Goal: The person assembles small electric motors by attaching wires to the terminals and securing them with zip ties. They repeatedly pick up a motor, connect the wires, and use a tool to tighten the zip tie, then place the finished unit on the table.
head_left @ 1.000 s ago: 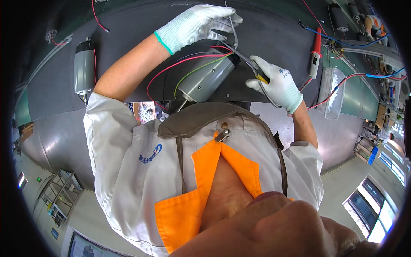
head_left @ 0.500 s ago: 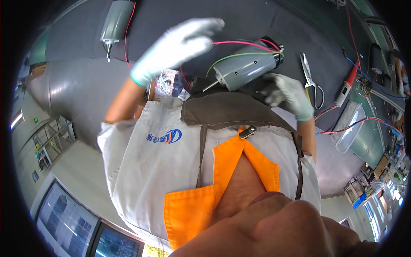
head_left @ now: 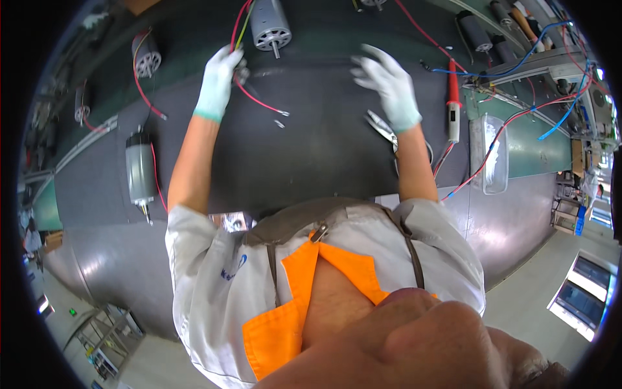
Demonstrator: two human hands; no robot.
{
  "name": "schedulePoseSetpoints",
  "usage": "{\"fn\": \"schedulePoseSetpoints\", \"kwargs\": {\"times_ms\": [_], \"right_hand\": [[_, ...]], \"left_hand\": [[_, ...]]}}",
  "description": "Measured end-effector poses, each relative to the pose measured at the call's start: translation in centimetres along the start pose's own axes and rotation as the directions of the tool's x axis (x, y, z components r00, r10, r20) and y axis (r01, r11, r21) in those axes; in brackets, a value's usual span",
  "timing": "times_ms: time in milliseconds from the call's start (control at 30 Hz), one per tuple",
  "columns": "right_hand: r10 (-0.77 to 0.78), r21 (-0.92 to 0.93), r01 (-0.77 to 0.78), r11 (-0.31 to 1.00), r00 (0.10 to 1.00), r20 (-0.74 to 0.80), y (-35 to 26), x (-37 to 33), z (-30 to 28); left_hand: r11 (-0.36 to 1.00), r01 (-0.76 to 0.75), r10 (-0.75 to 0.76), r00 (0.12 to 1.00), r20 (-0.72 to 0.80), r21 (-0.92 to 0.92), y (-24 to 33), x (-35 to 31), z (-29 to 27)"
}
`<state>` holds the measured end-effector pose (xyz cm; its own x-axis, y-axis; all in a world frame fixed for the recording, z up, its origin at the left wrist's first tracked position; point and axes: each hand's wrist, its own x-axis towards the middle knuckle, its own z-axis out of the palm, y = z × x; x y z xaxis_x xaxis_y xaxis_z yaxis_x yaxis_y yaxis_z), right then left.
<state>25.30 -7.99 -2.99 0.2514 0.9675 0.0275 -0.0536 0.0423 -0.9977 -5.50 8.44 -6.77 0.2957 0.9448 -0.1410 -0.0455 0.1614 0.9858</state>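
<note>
My left hand, in a white glove, is closed at the fingertips on the red and yellow-green wires of a grey cylindrical motor. The motor is at the far side of the dark bench, its shaft pointing toward me. One red wire runs out below that hand and ends in a small metal terminal. My right hand, gloved too, hovers over the bench with its fingers apart and nothing in them. Scissors lie near its wrist, their handles partly hidden by my forearm.
Another grey motor with a red wire lies on the left. Farther left and back are smaller-looking motors. To the right are a red-and-grey handheld tool on a cable and a clear plastic tray. A small metal piece lies mid-bench.
The wired motor no longer lies close to my body; one with matching wires is now at the far side. Both arms have stretched forward. The view has shifted, showing more of the bench's far side.
</note>
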Motion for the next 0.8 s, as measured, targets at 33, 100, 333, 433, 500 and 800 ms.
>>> {"fn": "schedulePoseSetpoints", "kwargs": {"times_ms": [33,100,333,433,500,800], "right_hand": [[0.027,0.065,-0.017,0.998,0.987,-0.159,1.1,-0.4,-3.5],[0.012,0.064,0.021,0.998,0.877,-0.481,3.1,-1.0,-11.1],[0.063,-0.044,-0.069,0.997,0.990,-0.129,0.2,0.0,-16.5],[0.398,-0.371,-0.273,0.887,0.861,0.317,-0.8,-2.4,-5.9],[0.462,-0.380,-0.299,0.875,0.750,0.473,1.3,-4.5,-1.3],[-0.061,0.206,-0.020,0.978,0.924,0.378,-1.0,-7.9,4.1]], "left_hand": [[0.998,0.008,-0.011,0.999,-0.040,-0.067,0.5,-1.3,0.2],[0.991,0.024,-0.030,0.998,-0.048,-0.129,-0.4,-4.3,0.3],[0.854,0.357,-0.161,0.874,0.459,-0.379,-2.4,-11.9,5.7],[0.829,0.398,-0.156,0.840,0.520,-0.393,-0.8,-11.6,7.5],[0.838,0.376,-0.107,0.825,0.555,-0.397,-0.3,-10.9,7.6],[0.877,0.184,-0.083,0.968,0.237,-0.444,1.5,-11.7,10.2]]}}
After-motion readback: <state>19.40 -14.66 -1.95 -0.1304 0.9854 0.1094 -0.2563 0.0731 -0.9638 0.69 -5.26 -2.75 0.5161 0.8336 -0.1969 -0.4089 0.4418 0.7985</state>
